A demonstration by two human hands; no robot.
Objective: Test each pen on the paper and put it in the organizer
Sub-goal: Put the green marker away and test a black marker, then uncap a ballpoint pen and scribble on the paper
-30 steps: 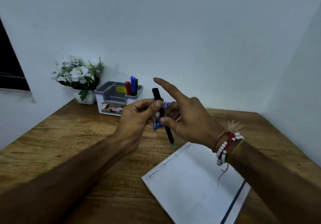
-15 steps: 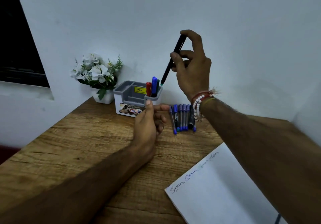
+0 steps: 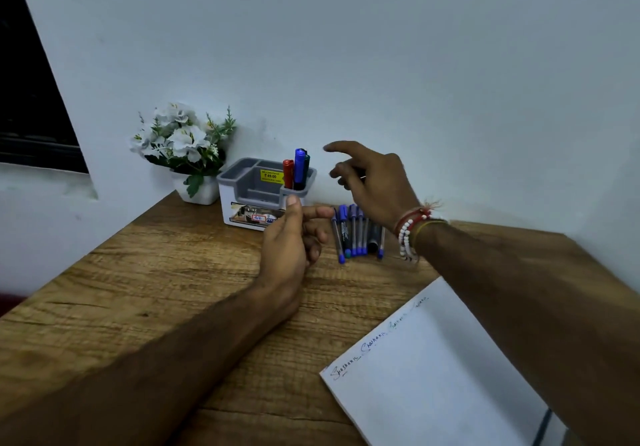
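A pot of white flowers (image 3: 180, 144) stands by the wall. Just beside it is the grey organizer (image 3: 225, 203), with red, blue and dark green markers (image 3: 298, 165) upright in its right compartment. The left hand (image 3: 291, 238) rests on the wooden table (image 3: 156, 290), fingers loosely curled, holding nothing. A row of pens (image 3: 356, 234) lies just right of it. The right hand (image 3: 374, 182) hovers above them, fingers spread, seemingly empty. The paper (image 3: 433, 376) lies nearest, at right.

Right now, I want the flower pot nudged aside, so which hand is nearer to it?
Left. The left hand is down at the table, right of the flower pot, in front of the organizer. The right hand hangs raised farther right, past the organizer, above the loose pens.
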